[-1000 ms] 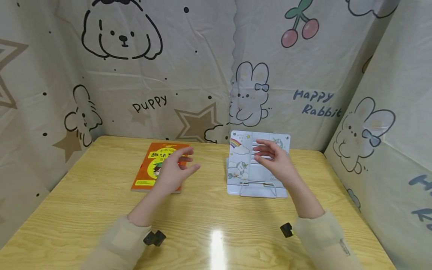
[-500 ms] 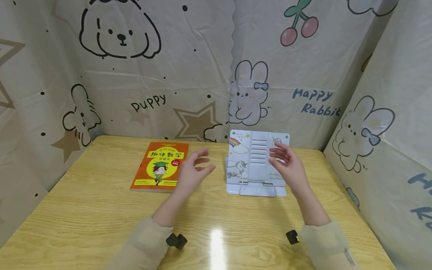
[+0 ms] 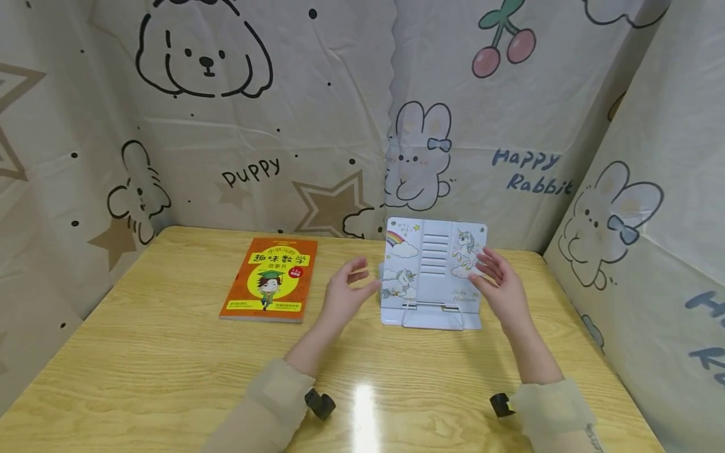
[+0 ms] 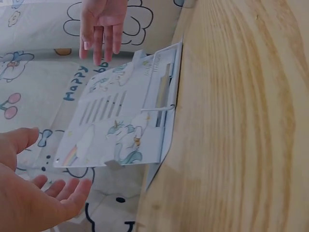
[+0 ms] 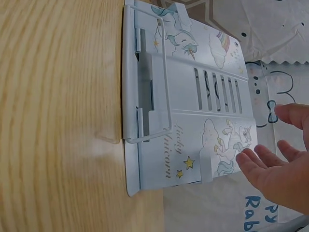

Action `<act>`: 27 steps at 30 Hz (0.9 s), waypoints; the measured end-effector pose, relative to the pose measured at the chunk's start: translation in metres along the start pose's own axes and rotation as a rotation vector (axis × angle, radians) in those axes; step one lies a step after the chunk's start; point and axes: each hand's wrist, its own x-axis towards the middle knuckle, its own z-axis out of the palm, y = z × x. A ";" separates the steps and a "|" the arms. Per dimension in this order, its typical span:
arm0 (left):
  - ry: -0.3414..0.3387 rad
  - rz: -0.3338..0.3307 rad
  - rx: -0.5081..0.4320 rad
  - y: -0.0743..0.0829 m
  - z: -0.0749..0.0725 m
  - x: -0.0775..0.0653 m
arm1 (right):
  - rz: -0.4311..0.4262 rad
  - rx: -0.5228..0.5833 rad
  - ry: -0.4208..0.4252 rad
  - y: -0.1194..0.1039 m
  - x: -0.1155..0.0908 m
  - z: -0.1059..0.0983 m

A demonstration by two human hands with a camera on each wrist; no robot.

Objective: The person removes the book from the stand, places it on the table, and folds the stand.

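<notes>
A white book stand (image 3: pixel 435 251) with unicorn and rainbow drawings stands upright on the table, its slotted panel leaning back and a wire holder at its foot. My left hand (image 3: pixel 347 290) hovers at the stand's left side, thumb and fingers spread apart and holding nothing. On the other side is my right hand (image 3: pixel 501 290), also spread, its fingertips overlapping the stand's right edge in the head view. In the right wrist view the right hand (image 5: pixel 280 164) shows a gap between thumb and fingers beside the panel (image 5: pixel 207 87). The left wrist view has the left hand (image 4: pixel 38 188) near the panel's corner.
An orange book (image 3: pixel 269 280) with a cartoon graduate on its cover lies flat on the wooden table (image 3: pixel 170 365), left of the stand. A patterned cloth (image 3: pixel 328 113) hangs behind the table and along both sides. Small black devices (image 3: pixel 320 404) sit at the wrists.
My left hand has moved right, from over the orange book to the stand's left side. My right hand has shifted right, from in front of the stand to its right edge.
</notes>
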 end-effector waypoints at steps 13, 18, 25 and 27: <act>-0.105 -0.079 0.021 -0.013 0.013 0.012 | 0.099 -0.028 0.009 0.020 0.005 -0.003; -0.167 -0.090 0.014 -0.016 0.018 0.019 | 0.137 -0.047 -0.011 0.023 0.008 -0.002; -0.164 -0.062 0.000 -0.018 0.023 0.026 | 0.172 -0.055 -0.021 0.022 0.014 -0.002; -0.163 -0.050 0.008 -0.019 0.023 0.028 | 0.183 -0.054 -0.016 0.022 0.016 -0.003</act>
